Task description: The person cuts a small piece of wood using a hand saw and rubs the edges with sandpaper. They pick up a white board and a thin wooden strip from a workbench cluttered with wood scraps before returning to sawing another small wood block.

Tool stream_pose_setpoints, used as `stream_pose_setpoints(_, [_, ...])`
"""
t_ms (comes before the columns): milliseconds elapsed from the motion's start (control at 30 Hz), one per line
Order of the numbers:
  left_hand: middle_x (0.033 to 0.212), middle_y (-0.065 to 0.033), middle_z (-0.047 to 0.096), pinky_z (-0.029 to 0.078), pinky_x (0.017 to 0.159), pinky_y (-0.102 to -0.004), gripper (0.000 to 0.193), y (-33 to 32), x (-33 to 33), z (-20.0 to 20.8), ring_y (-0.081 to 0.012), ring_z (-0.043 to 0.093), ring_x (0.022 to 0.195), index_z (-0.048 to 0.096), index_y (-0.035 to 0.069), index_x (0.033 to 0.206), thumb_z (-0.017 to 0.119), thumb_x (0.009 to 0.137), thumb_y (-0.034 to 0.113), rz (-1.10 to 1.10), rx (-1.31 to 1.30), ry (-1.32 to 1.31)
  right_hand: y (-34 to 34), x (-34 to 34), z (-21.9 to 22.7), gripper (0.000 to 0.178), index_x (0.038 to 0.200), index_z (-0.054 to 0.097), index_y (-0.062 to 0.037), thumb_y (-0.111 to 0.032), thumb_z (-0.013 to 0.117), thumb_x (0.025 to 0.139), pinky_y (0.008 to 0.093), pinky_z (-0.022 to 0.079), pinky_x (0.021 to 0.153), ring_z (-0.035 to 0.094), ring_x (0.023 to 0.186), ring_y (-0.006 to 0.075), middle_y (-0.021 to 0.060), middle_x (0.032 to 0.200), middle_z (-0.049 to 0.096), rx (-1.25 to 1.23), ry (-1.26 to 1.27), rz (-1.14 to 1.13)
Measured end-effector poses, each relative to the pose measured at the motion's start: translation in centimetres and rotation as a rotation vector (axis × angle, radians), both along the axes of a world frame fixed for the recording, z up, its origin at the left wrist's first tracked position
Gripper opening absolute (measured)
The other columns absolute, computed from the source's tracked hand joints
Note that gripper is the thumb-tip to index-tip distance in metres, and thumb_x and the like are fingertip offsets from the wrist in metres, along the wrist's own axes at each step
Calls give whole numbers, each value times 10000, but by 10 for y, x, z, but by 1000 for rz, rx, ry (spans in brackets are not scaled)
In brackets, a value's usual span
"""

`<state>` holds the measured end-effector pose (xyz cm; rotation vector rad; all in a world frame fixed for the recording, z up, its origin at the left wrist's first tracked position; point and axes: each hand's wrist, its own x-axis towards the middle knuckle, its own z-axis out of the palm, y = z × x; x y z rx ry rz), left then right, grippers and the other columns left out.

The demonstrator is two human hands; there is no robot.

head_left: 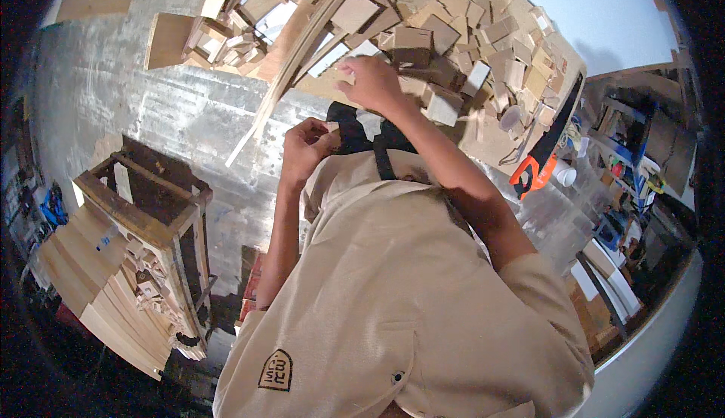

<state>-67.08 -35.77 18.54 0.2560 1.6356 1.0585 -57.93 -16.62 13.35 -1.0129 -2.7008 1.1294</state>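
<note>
Two bare hands work at staggered reach, and from the left the first thing is a rough wooden frame [155, 229], well apart from both. Next, a bundle of long thin strips [321, 31] runs slantwise, its long axis going from near left to far right, ahead of the left hand [306, 150]. That hand is nearly closed, thumb and fingers appearing to pinch a small pale wood piece [331, 126] at its right side; which way the piece's long axis points is too small to tell. Farther right and ahead, the right hand [371, 82] is half open, thumb apart from bent fingers, with nothing visible in its grasp; whether it touches wood I cannot tell. It is the nearer hand to the pile of wood offcuts [445, 33], which spreads ahead and rightward toward an orange-handled saw [535, 175].
</note>
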Motion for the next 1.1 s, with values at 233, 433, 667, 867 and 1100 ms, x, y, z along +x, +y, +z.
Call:
stream_pose_setpoints(233, [852,-95,719,524,690,-287,161,-20,-58,-23,-158,688,779,639,-6,932,687,853,126,77,-20,86,-2,-62,-14,491,1010,712,-27,-480,731,821,485,531,802,694,936,348,182,1001,699,135,-422,-3])
stream_pose_setpoints(433, [862,-101,712,516,734,-262,239,-14,-73,-70,-153,675,804,656,-48,1016,696,850,120,27,42,19,-5,-76,-20,490,976,704,-22,-473,762,793,468,540,797,697,938,345,179,1005,700,230,-427,-106])
stream_pose_setpoints(667, [946,-122,714,514,801,-272,219,6,-86,-86,-153,675,887,614,-51,1075,655,896,68,49,93,36,10,-75,-28,551,1036,671,3,-465,785,769,464,552,784,703,926,341,188,1060,687,82,-452,-172])
stream_pose_setpoints(867, [1151,-149,680,519,840,-292,206,7,-91,-84,-164,654,1003,601,-39,1042,683,889,72,-41,154,64,-14,-81,-14,660,1120,616,49,-467,801,752,457,557,798,694,956,357,222,1160,637,211,-456,-128])
stream_pose_setpoints(1100, [1340,-164,604,540,853,-329,175,8,-100,-92,-205,662,1035,582,18,1018,686,905,101,-192,207,55,-3,-86,-4,675,1092,632,45,-478,826,711,451,553,832,687,990,360,236,1069,677,71,-456,-255])
